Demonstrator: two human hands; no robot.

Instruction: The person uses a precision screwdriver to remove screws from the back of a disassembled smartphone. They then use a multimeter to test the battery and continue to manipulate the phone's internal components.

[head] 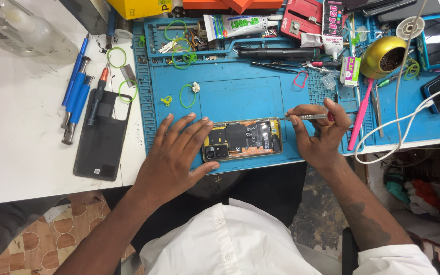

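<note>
At frame centre, the opened phone [242, 139] is steadied by the flat, open left hand [179, 153]. A screwdriver [306, 117] is pinched in the right hand [319, 135]. The exposed boards look fragile, so the phone is best gripped by its edges.

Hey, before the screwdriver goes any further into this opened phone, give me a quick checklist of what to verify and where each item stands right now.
1. Opened phone lies flat on the blue mat: ok.
2. Left hand steadies the phone's camera end, fingers spread: ok.
3. Right hand has a grip on the screwdriver: ok.
4. Screwdriver tip seated in a screw: cannot tell, too small.
5. Back cover set aside on the white table: ok.
6. White cable trails close beside the right hand: not ok.
</note>
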